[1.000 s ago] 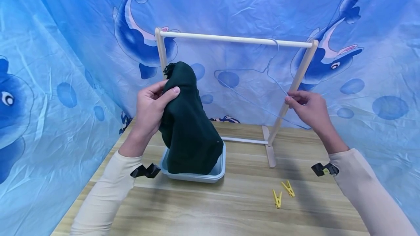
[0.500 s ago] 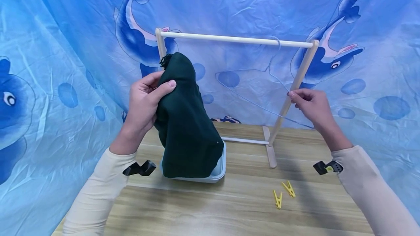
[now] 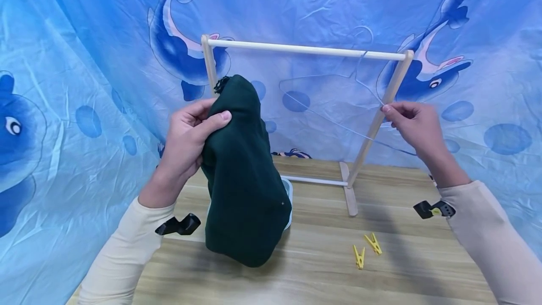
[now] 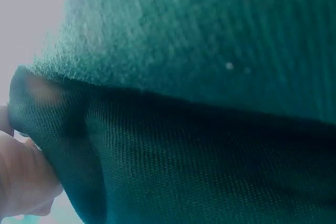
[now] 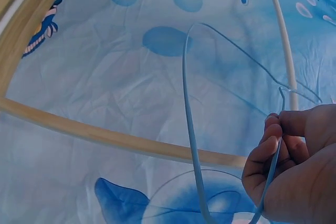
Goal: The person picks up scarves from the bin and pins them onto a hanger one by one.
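My left hand [image 3: 186, 133] pinches a dark green cloth [image 3: 245, 187] near its top, thumb in front and fingers behind. The cloth hangs down long and folded, with a short dark fringe at its upper corner. Fine ribbed knit fills the left wrist view. On the other side my right hand [image 3: 417, 126] pinches the sloping shoulder of a light blue wire hanger [image 5: 188, 103] between thumb and fingers. The hanger's hook [image 3: 365, 28] stands above the rail [image 3: 288, 47] of a small wooden rack, and its neck overlaps the rail in the head view.
A light blue basin [image 3: 290, 196] sits on the wooden table [image 3: 313, 267], mostly hidden behind the cloth. Two yellow clothespins [image 3: 359, 258] lie at the front right. The rack's right post [image 3: 372, 131] stands beside my right hand. A blue dolphin-print curtain [image 3: 322, 4] surrounds the table.
The right hand has raised the hanger, bringing its hook from the rail to above it. The left hand has shifted slightly left, and the cloth's lower end now hangs nearer, in front of the basin.
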Demonstrator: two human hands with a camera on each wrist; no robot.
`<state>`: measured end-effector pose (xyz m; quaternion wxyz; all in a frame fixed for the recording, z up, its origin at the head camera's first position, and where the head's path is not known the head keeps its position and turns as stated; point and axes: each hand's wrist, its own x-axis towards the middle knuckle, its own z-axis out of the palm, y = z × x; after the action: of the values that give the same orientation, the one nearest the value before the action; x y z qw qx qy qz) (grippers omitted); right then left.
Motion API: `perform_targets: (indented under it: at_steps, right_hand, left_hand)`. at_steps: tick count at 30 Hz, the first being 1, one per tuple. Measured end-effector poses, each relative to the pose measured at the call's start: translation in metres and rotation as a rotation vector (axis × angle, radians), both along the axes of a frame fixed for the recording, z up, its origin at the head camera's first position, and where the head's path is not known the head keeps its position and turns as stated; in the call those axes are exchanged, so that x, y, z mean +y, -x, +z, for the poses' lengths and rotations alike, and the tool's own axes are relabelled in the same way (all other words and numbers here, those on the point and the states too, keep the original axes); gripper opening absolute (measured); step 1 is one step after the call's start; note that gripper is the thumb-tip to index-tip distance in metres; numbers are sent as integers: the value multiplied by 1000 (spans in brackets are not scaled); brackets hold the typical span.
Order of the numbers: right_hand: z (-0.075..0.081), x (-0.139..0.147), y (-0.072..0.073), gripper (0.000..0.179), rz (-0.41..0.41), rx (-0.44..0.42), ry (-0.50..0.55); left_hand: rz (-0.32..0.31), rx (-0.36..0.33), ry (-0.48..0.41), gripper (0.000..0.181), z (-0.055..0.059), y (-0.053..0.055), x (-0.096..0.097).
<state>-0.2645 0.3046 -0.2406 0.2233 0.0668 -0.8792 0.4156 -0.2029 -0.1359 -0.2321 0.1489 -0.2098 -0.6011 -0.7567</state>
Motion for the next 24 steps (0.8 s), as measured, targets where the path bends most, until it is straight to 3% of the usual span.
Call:
perform_targets:
  at_steps: [13, 18, 24]
  right_hand:
    - [17, 0, -6, 48, 8, 48, -31]
    - [12, -5, -6, 42, 49, 82, -31]
    - [-2, -14, -6, 30, 146, 138, -3]
  left_hand:
    - [-55, -86, -23, 19, 0, 0, 0]
    - [-105, -110, -48, 19, 0, 0, 1]
    - [-108, -119, -63, 19, -1, -4, 4]
